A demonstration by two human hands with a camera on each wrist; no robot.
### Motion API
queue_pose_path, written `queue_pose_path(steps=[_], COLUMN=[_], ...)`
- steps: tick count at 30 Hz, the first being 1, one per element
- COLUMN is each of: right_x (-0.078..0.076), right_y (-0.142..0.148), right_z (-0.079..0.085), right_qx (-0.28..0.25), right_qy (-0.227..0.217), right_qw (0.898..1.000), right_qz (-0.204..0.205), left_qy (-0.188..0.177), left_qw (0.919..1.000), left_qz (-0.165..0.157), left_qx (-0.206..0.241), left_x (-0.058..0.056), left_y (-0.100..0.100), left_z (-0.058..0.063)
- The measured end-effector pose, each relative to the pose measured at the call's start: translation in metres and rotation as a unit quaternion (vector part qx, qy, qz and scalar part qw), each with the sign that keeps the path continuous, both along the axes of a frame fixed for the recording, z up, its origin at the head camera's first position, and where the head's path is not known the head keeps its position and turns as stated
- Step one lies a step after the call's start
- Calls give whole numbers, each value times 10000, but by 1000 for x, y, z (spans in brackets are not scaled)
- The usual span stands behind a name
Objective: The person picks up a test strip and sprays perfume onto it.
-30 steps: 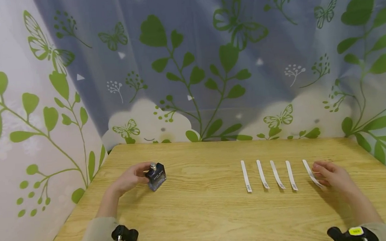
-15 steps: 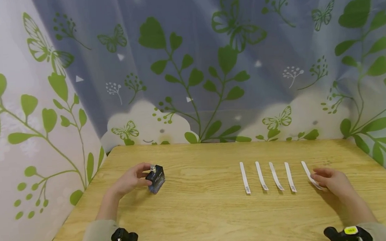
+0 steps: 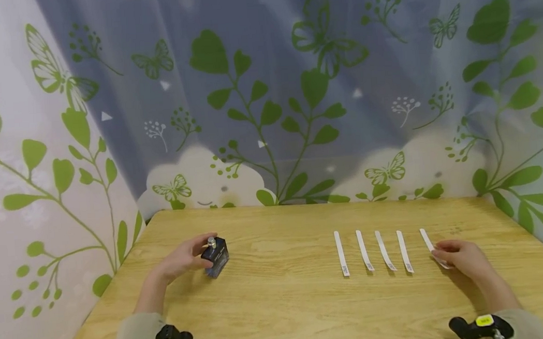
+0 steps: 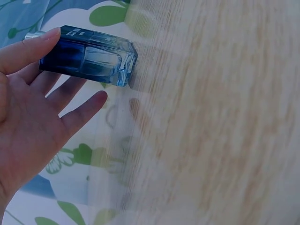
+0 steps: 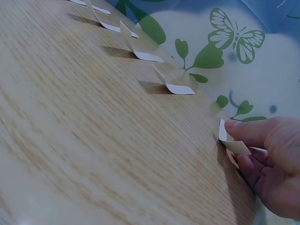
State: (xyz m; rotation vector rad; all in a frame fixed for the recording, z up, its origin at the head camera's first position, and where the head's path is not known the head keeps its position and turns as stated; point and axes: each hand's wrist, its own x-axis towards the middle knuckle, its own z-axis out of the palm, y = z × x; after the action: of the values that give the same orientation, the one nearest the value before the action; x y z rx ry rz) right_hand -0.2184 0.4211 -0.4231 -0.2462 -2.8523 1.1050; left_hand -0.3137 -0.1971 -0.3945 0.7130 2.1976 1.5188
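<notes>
Blue glass forms the perfume bottle (image 3: 215,255), a small rectangular block with flat faces, a thick clear base and a silver spray top. It sits tilted on the left part of the counter (image 3: 284,303), one bottom edge down on the wood. The left hand (image 3: 180,260) holds it from the side: the fingers (image 4: 79,110) are only gently bent, the thumb lies along one broad face near the spray top, and the fingertips lie behind the opposite face.

Well apart, on the right part of the counter, the right hand (image 3: 461,258) pinches the near end of a white paper test strip (image 3: 431,247) between thumb and curled forefinger. That end is lifted just off the wood and slightly bent in the wrist view, while the far end lies flat. This strip is the rightmost in a row of five. The other four strips (image 3: 372,250) lie side by side to its left, evenly spaced, narrow and thin, each with a small printed mark at the near end and that end curling up a little.

Pale wood grain with long streaks covers the counter. Behind it and to the left hangs a soft curtain (image 3: 266,87) in blue-grey and white, printed with green leaves and butterflies. Both wrists carry a dark camera mount over beige sleeves (image 3: 134,338).
</notes>
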Motion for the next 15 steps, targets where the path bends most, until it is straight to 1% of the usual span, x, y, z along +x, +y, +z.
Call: queue_pose_path(steps=[4,9,12,15], right_x=[-5,-13,-13,-9], right_y=[-8,-20,-22,-16], right_z=[-3,-4,-3,-1], right_qx=[296,603,673,819], right_qy=[81,276,299,272], right_qw=[9995,9977,9972,9961], right_qz=[32,109,147,179], left_qy=[-71,8,-22,-42], left_qw=[9998,9989,9987,9990], left_qz=[147,376,386,317], left_qx=[-71,-295,-328,-305], left_x=[4,7,7,4], left_y=[-6,-14,-14,-9], left_z=[-1,-2,-2,-2])
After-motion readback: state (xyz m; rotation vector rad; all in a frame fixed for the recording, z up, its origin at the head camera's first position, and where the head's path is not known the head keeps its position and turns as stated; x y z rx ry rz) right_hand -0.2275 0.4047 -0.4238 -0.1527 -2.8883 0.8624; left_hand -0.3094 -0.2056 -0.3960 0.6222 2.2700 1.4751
